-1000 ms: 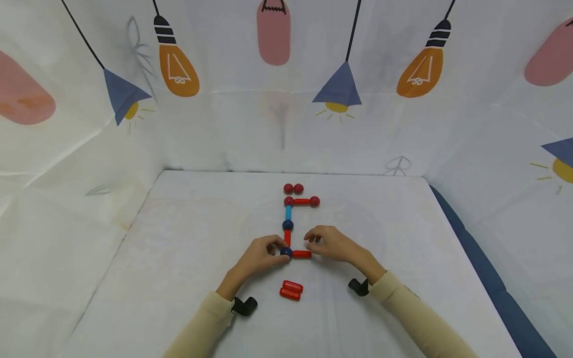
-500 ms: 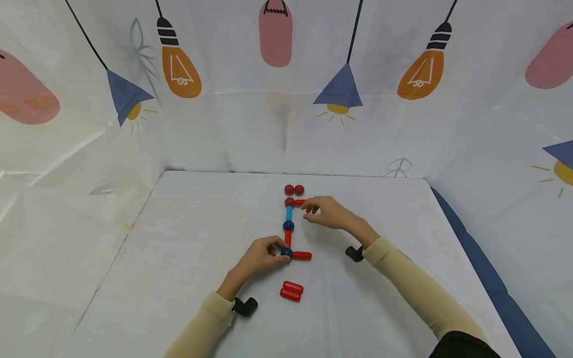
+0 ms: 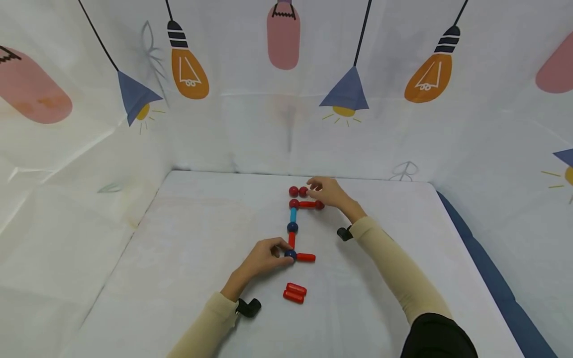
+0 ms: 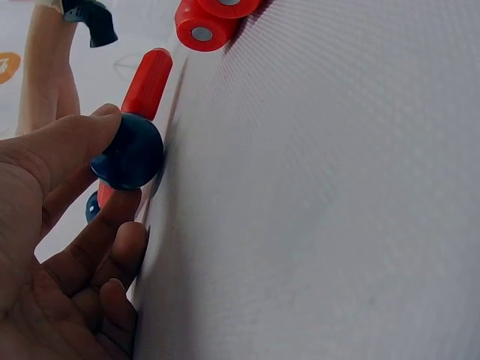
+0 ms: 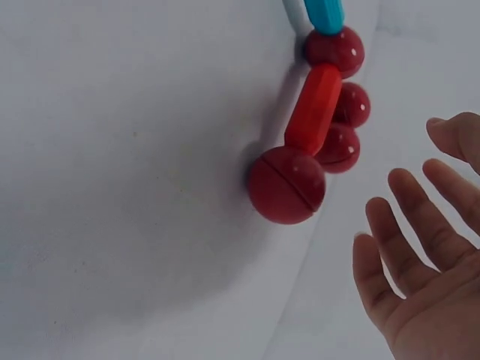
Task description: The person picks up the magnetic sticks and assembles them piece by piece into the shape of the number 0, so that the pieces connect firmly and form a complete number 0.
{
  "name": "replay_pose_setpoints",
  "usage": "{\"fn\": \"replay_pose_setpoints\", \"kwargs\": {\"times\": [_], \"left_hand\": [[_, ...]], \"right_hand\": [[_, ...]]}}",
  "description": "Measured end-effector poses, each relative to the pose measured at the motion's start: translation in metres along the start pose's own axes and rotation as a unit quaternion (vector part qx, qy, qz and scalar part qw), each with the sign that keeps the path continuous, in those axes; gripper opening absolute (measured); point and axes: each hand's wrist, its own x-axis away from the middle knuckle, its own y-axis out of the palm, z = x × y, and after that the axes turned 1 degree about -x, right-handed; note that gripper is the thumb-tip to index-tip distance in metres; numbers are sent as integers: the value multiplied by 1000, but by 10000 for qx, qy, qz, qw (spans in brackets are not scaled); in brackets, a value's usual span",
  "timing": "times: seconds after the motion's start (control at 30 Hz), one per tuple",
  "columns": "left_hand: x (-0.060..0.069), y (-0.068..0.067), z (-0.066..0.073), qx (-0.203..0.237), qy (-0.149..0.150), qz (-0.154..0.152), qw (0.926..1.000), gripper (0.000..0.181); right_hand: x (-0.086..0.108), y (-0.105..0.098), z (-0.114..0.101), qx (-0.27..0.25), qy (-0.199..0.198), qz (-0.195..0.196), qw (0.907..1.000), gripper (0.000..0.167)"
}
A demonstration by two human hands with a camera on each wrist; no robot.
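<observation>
My left hand (image 3: 264,258) pinches a dark blue ball (image 4: 131,154) between thumb and finger at the near end of a joined chain. A red rod (image 3: 306,257) juts right from that ball. Away from me run another red rod (image 3: 292,240), a second dark blue ball (image 3: 292,227), a light blue rod (image 3: 293,215) and a red ball (image 3: 293,204). From there a red rod (image 5: 313,109) leads right to an end red ball (image 5: 286,185). Fingers loosely spread, my right hand (image 3: 331,193) hovers beside two loose red balls (image 3: 298,191), holding nothing.
Two short red rods (image 3: 295,293) with metal discs in their ends lie side by side nearer me on the white table (image 3: 215,214). A white cloth (image 3: 250,129) printed with lamps and bulbs rises behind the table.
My right hand has moved away from me, from beside the near red rod, past the far red rod, to the loose red balls. My left hand keeps its pinch on the dark blue ball.
</observation>
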Motion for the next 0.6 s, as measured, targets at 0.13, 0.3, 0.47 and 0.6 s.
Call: {"fn": "replay_pose_setpoints", "kwargs": {"times": [0.13,0.3,0.47,0.6], "left_hand": [[0,1,-1,39,22,31,10000,24],[-1,2,-2,75,45,84,9999,25],[1,2,-4,106,32,72,9999,25],[1,3,-5,95,5,67,9999,25]], "right_hand": [[-8,3,6,-165,253,245,9992,45],[-16,8,13,-341,508,398,9973,48],[-23,16,14,-458,788,392,9951,50],[-27,20,16,-465,998,340,9933,50]]}}
